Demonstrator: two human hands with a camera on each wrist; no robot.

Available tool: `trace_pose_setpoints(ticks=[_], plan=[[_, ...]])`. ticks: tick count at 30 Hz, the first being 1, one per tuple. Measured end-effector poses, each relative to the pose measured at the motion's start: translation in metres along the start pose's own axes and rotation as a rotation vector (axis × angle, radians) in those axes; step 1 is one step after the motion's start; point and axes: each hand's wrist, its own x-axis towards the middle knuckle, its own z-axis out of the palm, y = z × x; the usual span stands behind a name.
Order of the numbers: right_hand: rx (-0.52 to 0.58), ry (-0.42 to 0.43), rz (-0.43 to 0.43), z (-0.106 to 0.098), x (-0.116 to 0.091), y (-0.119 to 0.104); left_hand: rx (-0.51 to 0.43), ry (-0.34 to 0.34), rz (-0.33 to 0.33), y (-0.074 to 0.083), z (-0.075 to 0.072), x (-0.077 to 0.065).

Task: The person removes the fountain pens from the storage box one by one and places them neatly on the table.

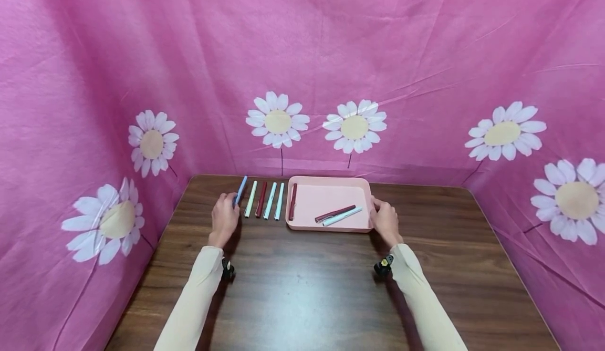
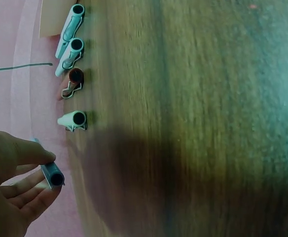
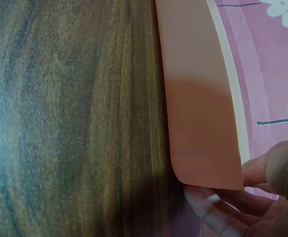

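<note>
My left hand (image 1: 224,214) pinches a blue pen (image 1: 241,189) between thumb and fingers at the left of a row of pens. In the left wrist view the pen's capped end (image 2: 54,176) points toward the camera. Beside it lie a pale green pen (image 1: 251,198), a dark red pen (image 1: 261,199) and two light blue pens (image 1: 270,200). At the right end of the pink tray (image 1: 331,229), my right hand (image 1: 386,221) grips the rim, thumb at the top edge and fingers under the corner. Inside are two dark red pens (image 1: 293,202) and a light blue pen (image 1: 342,216).
The brown wooden table (image 1: 293,288) carries everything. A pink curtain (image 1: 321,51) with white daisies hangs close behind its back edge and along both sides. The pen row stands just left of the tray, near the back edge.
</note>
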Motion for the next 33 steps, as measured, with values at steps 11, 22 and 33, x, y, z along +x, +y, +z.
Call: trace_pose_setpoints(ticks=[11,22,33], plan=[[0.019,-0.035,-0.004,0.0,0.0,0.002,0.011,-0.072,-0.037,-0.01,0.004,-0.005],[0.026,-0.034,-0.012,-0.002,0.0,0.001,-0.015,-0.117,-0.076,-0.012,0.007,0.0],[0.021,-0.03,-0.003,-0.001,0.0,0.001,-0.001,-0.129,-0.069,-0.01,0.005,-0.001]])
